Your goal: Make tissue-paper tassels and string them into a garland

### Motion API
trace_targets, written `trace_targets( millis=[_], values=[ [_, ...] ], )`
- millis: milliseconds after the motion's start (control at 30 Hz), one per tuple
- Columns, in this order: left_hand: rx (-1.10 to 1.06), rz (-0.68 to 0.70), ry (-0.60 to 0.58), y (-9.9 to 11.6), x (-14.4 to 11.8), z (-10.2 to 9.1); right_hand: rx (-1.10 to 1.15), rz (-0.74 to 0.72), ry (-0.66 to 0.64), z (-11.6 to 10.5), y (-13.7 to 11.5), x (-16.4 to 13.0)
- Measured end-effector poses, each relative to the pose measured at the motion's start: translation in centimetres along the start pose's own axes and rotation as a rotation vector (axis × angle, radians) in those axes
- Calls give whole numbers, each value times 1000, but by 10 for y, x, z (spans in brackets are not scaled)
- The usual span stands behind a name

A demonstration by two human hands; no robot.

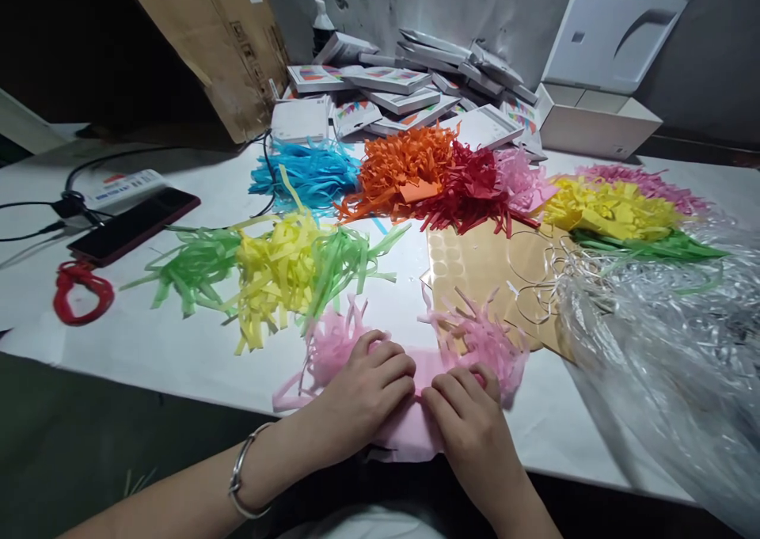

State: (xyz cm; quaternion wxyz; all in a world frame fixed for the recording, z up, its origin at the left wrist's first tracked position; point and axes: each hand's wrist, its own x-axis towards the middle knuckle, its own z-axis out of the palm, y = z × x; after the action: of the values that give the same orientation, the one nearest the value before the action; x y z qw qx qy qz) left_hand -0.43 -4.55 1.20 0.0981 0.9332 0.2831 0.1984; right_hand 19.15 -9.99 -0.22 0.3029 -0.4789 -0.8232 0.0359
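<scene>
Pink tissue paper with fringed ends lies at the table's front edge, its pink strips spreading out on both sides. My left hand has its fingers curled down on the paper's left part, gripping it. Close beside it, my right hand is curled on the right part, with thumb and fingers pinching the paper. The fingertips of both hands nearly meet over the middle; what lies under them is hidden. Just beyond my left hand lie a yellow tissue fringe and a green tissue fringe.
Blue, orange and red fringes lie farther back, before piled flat boxes. Gold sticker sheets and clear plastic are at right. A phone, power strip and red cord lie left.
</scene>
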Motion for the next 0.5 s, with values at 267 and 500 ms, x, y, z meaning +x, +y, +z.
trace_targets(
  millis=[267,500],
  values=[
    [19,-28,-42,4,0,0,25,35,96,-15,11,-24],
    [46,-141,-189,11,14,-6,23,279,205,-5,-6,-16]
  ],
)
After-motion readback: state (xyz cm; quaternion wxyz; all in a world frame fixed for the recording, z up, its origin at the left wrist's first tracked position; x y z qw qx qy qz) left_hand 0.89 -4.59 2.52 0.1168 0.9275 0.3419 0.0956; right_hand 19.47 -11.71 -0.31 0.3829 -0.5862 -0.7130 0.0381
